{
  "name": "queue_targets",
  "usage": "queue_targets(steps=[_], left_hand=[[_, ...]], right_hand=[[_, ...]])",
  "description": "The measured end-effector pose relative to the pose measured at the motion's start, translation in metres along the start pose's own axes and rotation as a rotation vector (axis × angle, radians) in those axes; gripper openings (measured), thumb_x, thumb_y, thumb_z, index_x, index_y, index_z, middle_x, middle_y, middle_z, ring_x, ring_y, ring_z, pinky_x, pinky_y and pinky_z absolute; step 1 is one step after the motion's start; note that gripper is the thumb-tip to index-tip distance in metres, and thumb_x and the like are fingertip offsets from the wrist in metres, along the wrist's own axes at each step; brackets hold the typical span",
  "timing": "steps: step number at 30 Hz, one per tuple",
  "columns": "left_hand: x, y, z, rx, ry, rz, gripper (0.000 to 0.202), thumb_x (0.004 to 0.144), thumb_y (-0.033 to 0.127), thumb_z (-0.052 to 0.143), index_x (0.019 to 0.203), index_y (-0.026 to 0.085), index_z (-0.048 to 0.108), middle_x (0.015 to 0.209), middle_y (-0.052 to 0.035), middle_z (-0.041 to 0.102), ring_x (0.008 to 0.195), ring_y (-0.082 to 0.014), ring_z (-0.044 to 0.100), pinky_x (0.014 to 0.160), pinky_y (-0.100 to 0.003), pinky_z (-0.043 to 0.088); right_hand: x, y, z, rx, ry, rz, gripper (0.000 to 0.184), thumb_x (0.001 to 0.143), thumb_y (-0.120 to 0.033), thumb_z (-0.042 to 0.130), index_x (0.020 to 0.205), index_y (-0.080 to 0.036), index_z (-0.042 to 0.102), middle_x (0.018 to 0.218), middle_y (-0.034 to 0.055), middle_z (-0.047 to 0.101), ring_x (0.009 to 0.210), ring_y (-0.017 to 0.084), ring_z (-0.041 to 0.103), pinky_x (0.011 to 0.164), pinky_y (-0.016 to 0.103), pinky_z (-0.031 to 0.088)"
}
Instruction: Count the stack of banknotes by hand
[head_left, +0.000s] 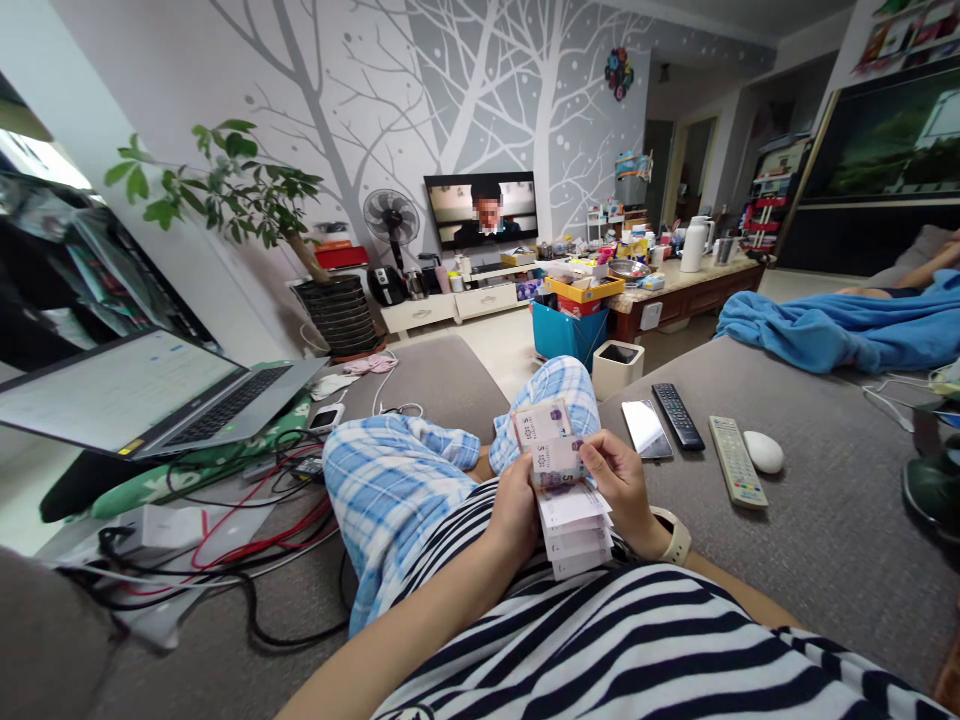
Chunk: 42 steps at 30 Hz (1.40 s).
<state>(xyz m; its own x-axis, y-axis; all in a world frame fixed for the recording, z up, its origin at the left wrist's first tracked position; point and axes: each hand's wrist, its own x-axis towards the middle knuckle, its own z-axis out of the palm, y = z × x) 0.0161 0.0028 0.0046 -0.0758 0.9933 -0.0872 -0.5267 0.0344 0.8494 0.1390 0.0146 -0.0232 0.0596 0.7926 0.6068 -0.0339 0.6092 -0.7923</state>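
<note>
Above my lap, my left hand point(517, 510) is closed around the lower left side of a fanned stack of banknotes point(574, 515). Several notes overlap in steps down toward my striped shirt, and the upper ones show a printed 5 and a portrait. My right hand point(621, 490) pinches the right edge of an upper banknote point(553, 458) between thumb and finger. A pale watch point(676, 535) circles my right wrist. Under the notes are my crossed legs in blue checked trousers point(405, 470).
Right of me on the grey sofa lie a phone point(646, 430), a black remote point(677, 416), a beige remote point(737, 460) and a white mouse point(763, 452). A laptop point(225, 400) and tangled cables point(255, 560) occupy the left. Ahead stand a white bin point(616, 372) and a cluttered table point(690, 285).
</note>
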Motion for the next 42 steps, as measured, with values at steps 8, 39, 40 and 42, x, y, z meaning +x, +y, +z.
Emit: queue_targets(steps=[8,39,40,42], left_hand=[[-0.002,0.001,0.001,-0.011,0.005,-0.004,0.018,0.068,0.029,0.065,0.074,0.012,0.068,0.075,-0.0074,0.072,0.079,-0.0247,0.067,0.078,-0.035,0.051],[0.007,-0.011,-0.009,-0.033,-0.041,-0.066,0.024,0.072,0.024,0.067,0.092,0.01,0.069,0.085,-0.0112,0.074,0.083,-0.0257,0.07,0.082,-0.039,0.054],[0.007,-0.011,-0.01,-0.045,-0.051,-0.073,0.026,0.071,0.023,0.068,0.093,0.01,0.068,0.086,-0.0112,0.074,0.083,-0.026,0.07,0.082,-0.039,0.054],[0.008,-0.013,-0.011,-0.064,-0.071,-0.082,0.028,0.069,0.022,0.069,0.094,0.011,0.068,0.088,-0.0112,0.074,0.083,-0.0261,0.07,0.083,-0.04,0.054]], right_hand=[[0.0,0.001,0.001,-0.01,0.011,0.006,0.025,0.09,-0.038,0.053,0.074,-0.019,0.057,0.062,-0.0016,0.05,0.057,0.013,0.044,0.054,0.025,0.035],[0.017,0.014,0.0,0.006,0.037,0.174,0.033,0.079,-0.045,0.064,0.067,-0.019,0.049,0.058,-0.0049,0.042,0.052,0.011,0.038,0.049,0.024,0.032],[0.017,0.015,0.0,-0.009,0.039,0.17,0.033,0.08,-0.045,0.064,0.065,-0.019,0.048,0.057,-0.0052,0.04,0.052,0.01,0.036,0.049,0.024,0.031],[0.017,0.016,0.0,-0.034,0.043,0.163,0.035,0.08,-0.045,0.063,0.062,-0.02,0.045,0.056,-0.0055,0.037,0.052,0.01,0.034,0.049,0.024,0.029]])
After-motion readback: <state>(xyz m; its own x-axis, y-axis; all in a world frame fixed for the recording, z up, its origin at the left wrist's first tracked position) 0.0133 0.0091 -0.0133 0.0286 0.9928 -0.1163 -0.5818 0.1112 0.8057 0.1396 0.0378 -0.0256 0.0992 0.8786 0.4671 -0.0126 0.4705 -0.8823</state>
